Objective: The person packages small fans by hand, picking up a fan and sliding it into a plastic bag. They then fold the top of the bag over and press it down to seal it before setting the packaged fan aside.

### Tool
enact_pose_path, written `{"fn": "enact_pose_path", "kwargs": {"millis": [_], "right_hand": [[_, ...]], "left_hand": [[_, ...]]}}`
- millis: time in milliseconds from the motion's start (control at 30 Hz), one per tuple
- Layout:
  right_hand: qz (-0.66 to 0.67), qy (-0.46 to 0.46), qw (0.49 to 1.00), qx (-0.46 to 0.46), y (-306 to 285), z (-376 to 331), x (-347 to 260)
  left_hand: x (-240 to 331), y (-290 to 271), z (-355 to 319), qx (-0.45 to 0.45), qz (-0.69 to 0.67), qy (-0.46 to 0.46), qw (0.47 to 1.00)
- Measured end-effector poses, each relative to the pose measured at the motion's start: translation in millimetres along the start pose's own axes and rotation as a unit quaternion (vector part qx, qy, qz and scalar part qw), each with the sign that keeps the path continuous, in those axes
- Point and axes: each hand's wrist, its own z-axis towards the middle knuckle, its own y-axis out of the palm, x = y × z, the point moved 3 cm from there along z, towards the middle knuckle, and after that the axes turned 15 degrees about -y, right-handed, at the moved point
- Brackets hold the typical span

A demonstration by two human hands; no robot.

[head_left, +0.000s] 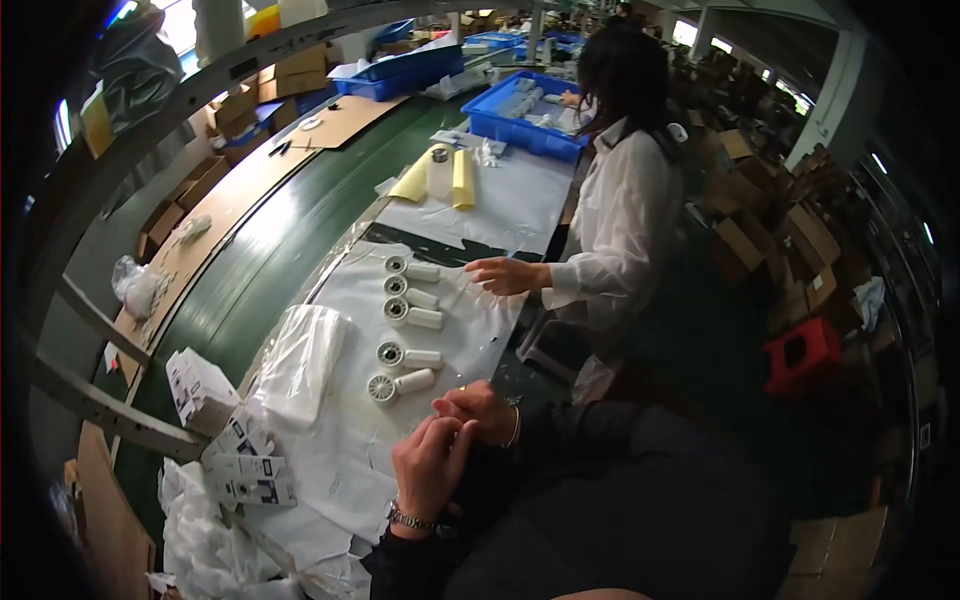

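My left hand (pixel 432 462) and my right hand (pixel 484 408) rest together at the near edge of a white sheet (pixel 350 440), fingers touching, holding nothing that I can see. Just beyond them lies a column of several small white round-headed devices (pixel 402 342) on the sheet. A watch sits on my left wrist, a thin bracelet on my right. A stack of clear plastic bags (pixel 302 362) lies left of the devices.
A co-worker in a white shirt (pixel 622 230) stands to the right, one hand (pixel 505 275) on the sheet. A green conveyor belt (pixel 270 260) runs along the left. Small white boxes (pixel 225 430) lie near left. Blue bins (pixel 525 115) sit further back; a red stool (pixel 805 352) stands right.
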Motion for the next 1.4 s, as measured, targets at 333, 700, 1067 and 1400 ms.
{"fn": "enact_pose_path", "kwargs": {"millis": [333,700,1067,1400], "right_hand": [[0.583,0.206,0.776,0.127,56.0,107.2,-39.1],[0.735,0.335,0.574,0.137,126.0,154.4,-0.2],[0.692,0.308,0.629,0.172,121.4,149.4,-11.6],[0.704,0.28,0.639,0.133,119.6,147.0,-6.3]], "left_hand": [[-72.7,-43.2,-17.5,0.129,-0.182,-0.033,0.974],[-85.6,-80.1,8.6,0.267,-0.129,-0.002,0.955],[-87.2,-79.5,3.8,0.238,-0.148,-0.031,0.959],[-93.0,-76.5,8.8,0.255,-0.186,-0.058,0.947]]}}
